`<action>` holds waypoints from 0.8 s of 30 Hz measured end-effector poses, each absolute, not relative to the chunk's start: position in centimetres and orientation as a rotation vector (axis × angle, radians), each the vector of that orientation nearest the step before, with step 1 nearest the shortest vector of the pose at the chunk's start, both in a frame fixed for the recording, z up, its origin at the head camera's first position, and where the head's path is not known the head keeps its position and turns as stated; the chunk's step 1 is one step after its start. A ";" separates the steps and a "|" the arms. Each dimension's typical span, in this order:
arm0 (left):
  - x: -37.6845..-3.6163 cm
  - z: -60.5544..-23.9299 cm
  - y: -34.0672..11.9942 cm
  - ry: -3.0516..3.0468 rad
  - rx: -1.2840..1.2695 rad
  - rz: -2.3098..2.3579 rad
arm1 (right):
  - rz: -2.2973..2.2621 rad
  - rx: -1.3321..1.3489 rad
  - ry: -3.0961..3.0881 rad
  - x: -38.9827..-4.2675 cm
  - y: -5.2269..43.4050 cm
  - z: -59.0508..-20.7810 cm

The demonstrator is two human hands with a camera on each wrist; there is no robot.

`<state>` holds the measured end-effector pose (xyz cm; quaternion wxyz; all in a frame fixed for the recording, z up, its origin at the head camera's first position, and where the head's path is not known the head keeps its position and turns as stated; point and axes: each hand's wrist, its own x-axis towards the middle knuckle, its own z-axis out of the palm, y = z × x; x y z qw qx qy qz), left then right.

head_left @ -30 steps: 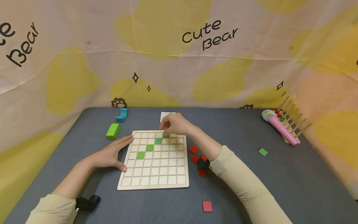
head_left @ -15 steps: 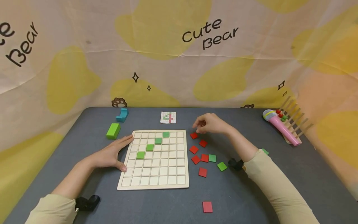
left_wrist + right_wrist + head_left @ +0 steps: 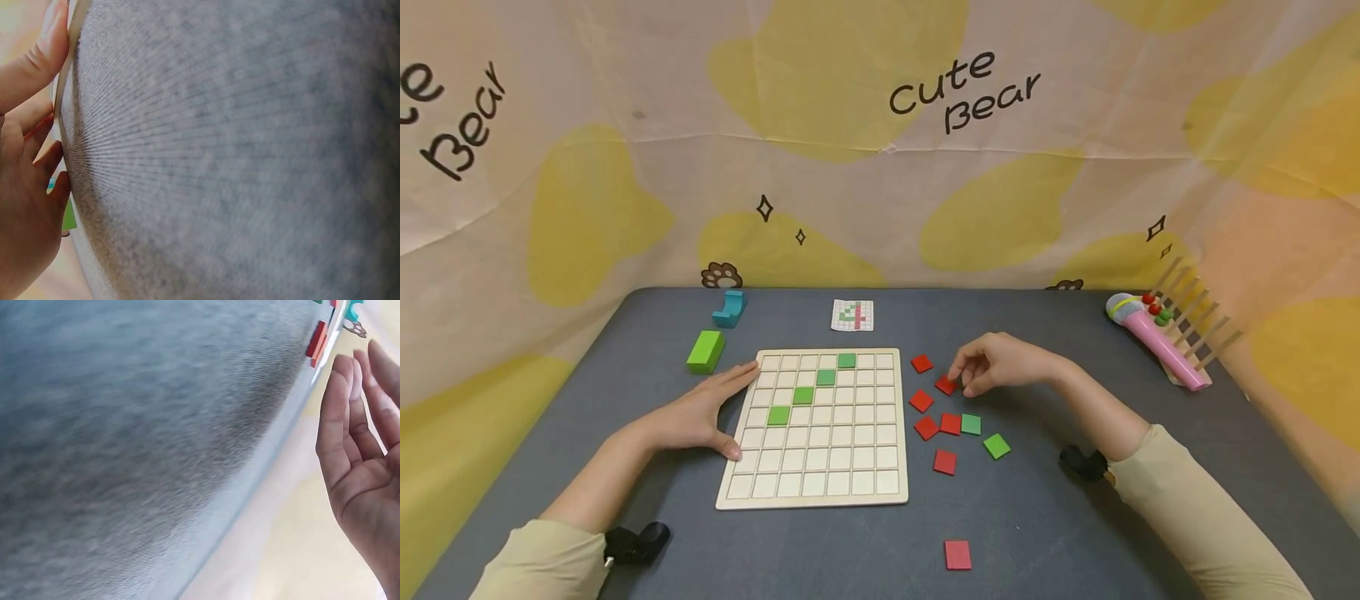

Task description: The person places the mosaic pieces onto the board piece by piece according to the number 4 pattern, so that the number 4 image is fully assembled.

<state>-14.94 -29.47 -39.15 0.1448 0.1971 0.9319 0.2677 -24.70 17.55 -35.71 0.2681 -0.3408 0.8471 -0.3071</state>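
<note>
Red, the tile nearest the right hand lies on the grey table just right of the wooden grid board, and it is met by the tips of that hand's bent fingers; whether it is pinched or only touched cannot be told from the head view. In the right wrist view the fingers are seen only loosely curved, with nothing visibly held between them.

Other loose tiles are scattered around this one: a red tile just behind it, three more red tiles nearer the person, a green tile touching the last of them, another green tile and a red tile a little further forward, and a lone red tile well apart near the table's front edge.

The left hand is laid flat and relaxed on the table, its fingers straight and pressed against the board's left edge. Four green tiles are set in a diagonal on the board, well apart from the right hand.
</note>
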 end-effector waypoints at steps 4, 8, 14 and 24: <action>-14.9 -39.1 -29.4 2.683 0.574 0.775 | -0.842 -0.907 2.197 -24.5 18.1 -36.1; -15.0 -39.1 -29.4 2.680 0.585 0.781 | -0.831 -0.901 2.128 -24.4 18.1 -36.4; -15.0 -39.0 -29.5 2.674 0.588 0.798 | -0.779 -0.921 2.071 -24.2 17.9 -36.7; -15.0 -39.3 -29.6 2.678 0.589 0.797 | -0.723 -0.980 2.142 -24.1 18.0 -37.3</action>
